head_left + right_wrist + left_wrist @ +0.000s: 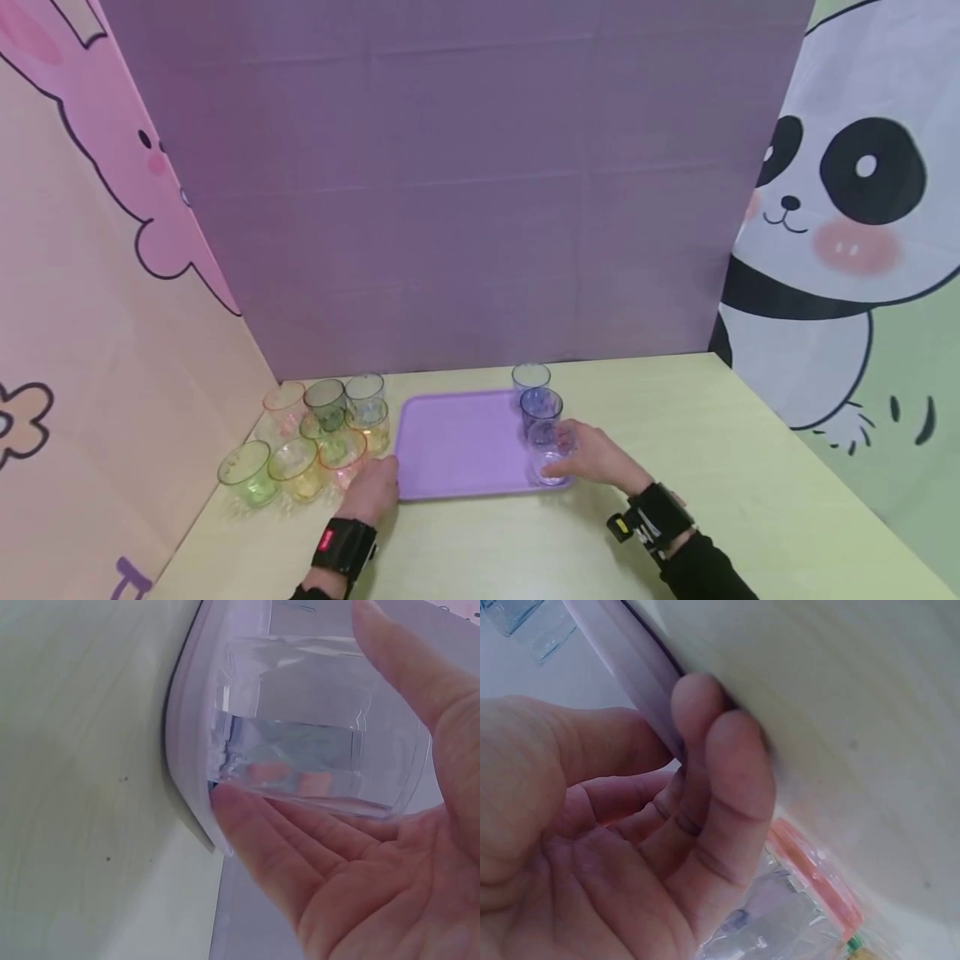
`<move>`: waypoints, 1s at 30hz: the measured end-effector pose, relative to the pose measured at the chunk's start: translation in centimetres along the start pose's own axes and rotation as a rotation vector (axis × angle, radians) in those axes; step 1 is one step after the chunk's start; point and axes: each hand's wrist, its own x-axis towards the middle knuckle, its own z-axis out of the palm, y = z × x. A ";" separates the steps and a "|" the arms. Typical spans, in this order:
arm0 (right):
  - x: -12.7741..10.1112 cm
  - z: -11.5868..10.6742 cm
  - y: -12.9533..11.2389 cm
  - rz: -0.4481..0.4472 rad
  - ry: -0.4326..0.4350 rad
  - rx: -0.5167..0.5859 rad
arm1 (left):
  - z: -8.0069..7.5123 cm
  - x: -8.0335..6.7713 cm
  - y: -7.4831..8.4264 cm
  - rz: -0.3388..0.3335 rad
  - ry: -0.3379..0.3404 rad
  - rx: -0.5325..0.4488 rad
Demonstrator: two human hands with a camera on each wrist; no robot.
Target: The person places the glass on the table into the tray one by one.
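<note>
A purple tray (pixel 459 446) lies on the table. My left hand (pixel 372 492) pinches its left edge near the front corner; the left wrist view has the thumb against the rim (pixel 634 671) and the fingertips on the outer side. At the tray's front right corner, my right hand (pixel 603 457) holds a clear glass tumbler (pixel 300 724), upright, thumb on one side and fingers on the other. Behind it along the right edge stand a dark blue glass (pixel 542 407) and a pale bluish glass (pixel 531 377).
Left of the tray, several tinted glasses crowd together, among them a green one (pixel 251 475), a yellow one (pixel 297 471) and a pink-rimmed one (pixel 343 454) close to my left hand. A purple backdrop (pixel 472 200) rises behind the table (pixel 675 467), with printed panels on both sides.
</note>
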 end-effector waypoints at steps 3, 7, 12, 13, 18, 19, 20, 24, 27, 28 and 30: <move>0.0 0.1 -0.1 0.007 -0.001 0.001 | 0.0 -0.1 0.0 0.001 0.001 0.001; -0.1 -0.1 0.0 -0.005 -0.008 -0.029 | 0.0 -0.1 0.1 0.010 0.009 0.006; -0.1 -0.8 0.2 -0.020 -0.030 -0.029 | 0.1 0.0 0.0 0.014 0.016 0.010; -0.1 -1.0 0.3 -0.028 -0.041 -0.013 | 0.1 0.0 0.0 0.011 0.016 0.010; -0.4 -1.8 0.5 -0.073 -0.123 0.083 | 0.2 0.1 -0.1 0.000 0.013 0.007; -0.4 -1.9 0.6 -0.084 -0.141 0.095 | 0.2 0.1 -0.2 -0.002 0.012 0.007; -0.5 -2.0 0.7 -0.089 -0.154 0.104 | 0.2 0.1 -0.2 0.000 0.012 0.007; -0.6 -2.3 1.1 -0.105 -0.184 0.117 | 0.3 0.2 -0.2 -0.006 0.010 0.000; -0.5 -2.3 1.4 -0.094 -0.166 0.114 | 0.3 0.2 -0.2 -0.007 0.004 -0.009; -0.4 -2.2 1.5 -0.090 -0.153 0.109 | 0.3 0.2 -0.2 -0.010 0.000 -0.013; -0.2 -2.0 1.7 -0.057 -0.120 0.129 | 0.2 0.2 -0.2 -0.009 -0.002 -0.015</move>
